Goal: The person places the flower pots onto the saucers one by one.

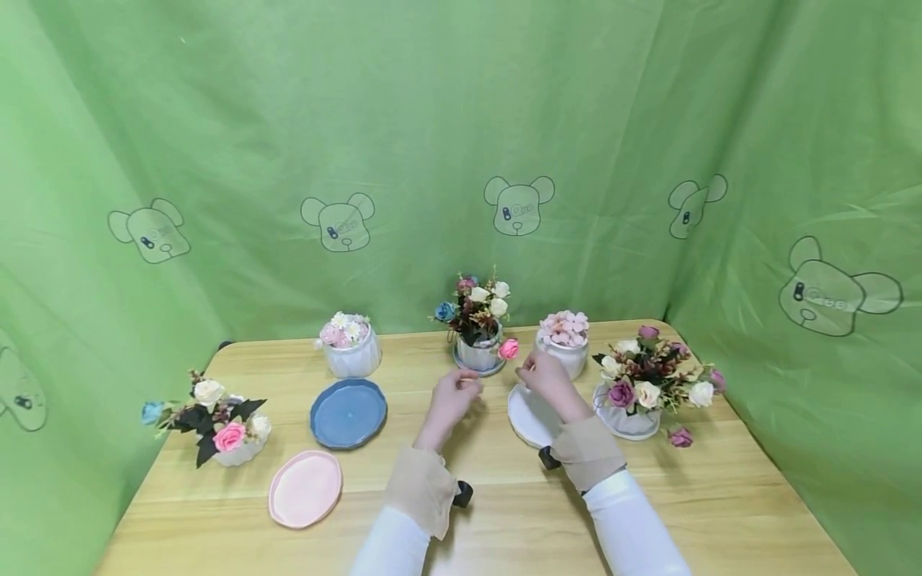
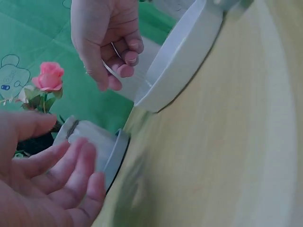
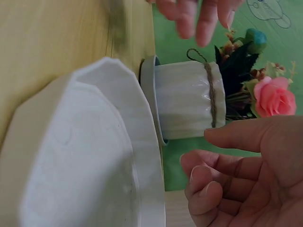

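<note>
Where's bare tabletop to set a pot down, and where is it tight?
Bare tabletop lies between the blue plate and the left hand, and in front of the rightmost flowerpot. Crowded: around the right hand, where the white plate, middle pot and pink-blossom pot stand close.

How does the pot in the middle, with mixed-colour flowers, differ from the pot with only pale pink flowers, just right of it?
The middle pot holds blue, white and pink flowers; the neighbouring pot only pale pink blossoms. The middle pot's flowers rise high and spread out; the neighbouring pot's form a low, tight cluster. Both pots are whitish and stand upright.
</note>
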`<state>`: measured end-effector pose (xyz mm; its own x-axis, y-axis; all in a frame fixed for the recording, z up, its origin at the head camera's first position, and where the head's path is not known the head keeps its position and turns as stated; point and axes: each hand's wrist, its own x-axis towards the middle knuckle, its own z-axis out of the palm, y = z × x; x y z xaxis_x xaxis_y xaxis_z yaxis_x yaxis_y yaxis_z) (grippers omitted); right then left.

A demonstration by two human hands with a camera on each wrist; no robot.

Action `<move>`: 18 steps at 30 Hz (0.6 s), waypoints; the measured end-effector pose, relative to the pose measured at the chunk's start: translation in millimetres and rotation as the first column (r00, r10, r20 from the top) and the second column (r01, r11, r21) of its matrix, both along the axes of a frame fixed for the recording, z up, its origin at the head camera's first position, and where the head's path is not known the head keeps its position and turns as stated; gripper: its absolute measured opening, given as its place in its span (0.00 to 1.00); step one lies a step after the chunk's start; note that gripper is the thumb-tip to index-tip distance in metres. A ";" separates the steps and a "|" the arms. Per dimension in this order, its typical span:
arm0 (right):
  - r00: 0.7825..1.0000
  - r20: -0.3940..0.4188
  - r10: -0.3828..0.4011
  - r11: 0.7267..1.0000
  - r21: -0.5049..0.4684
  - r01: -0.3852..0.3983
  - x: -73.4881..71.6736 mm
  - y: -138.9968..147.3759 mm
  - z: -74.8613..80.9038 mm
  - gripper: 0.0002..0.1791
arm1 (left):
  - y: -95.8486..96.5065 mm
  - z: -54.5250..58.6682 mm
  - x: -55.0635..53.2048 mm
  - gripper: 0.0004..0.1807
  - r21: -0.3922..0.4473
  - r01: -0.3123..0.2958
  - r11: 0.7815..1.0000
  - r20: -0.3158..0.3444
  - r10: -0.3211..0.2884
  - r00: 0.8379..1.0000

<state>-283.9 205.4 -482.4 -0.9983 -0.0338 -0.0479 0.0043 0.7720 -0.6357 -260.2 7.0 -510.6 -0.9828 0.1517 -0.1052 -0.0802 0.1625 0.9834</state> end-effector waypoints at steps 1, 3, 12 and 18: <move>1.000 -0.020 0.006 1.000 -0.010 -0.006 3.2 2.1 0.9 0.09 | 1.9 -1.4 2.1 0.21 -0.014 0.036 0.999 0.012 -0.036 0.999; 0.999 -0.039 0.012 0.999 -0.032 -0.013 7.8 6.0 1.2 0.10 | 6.2 -4.5 6.5 0.24 -0.043 0.104 0.994 0.040 -0.102 0.994; 0.995 -0.060 -0.084 0.992 -0.095 0.078 20.5 19.0 -8.7 0.12 | 35.4 -17.3 19.4 0.25 -0.243 0.116 0.963 0.002 -0.119 0.993; 0.989 -0.027 -0.143 0.985 -0.098 0.140 32.6 23.8 -7.7 0.13 | 46.6 -18.3 24.6 0.23 -0.372 0.041 0.927 -0.043 -0.061 0.997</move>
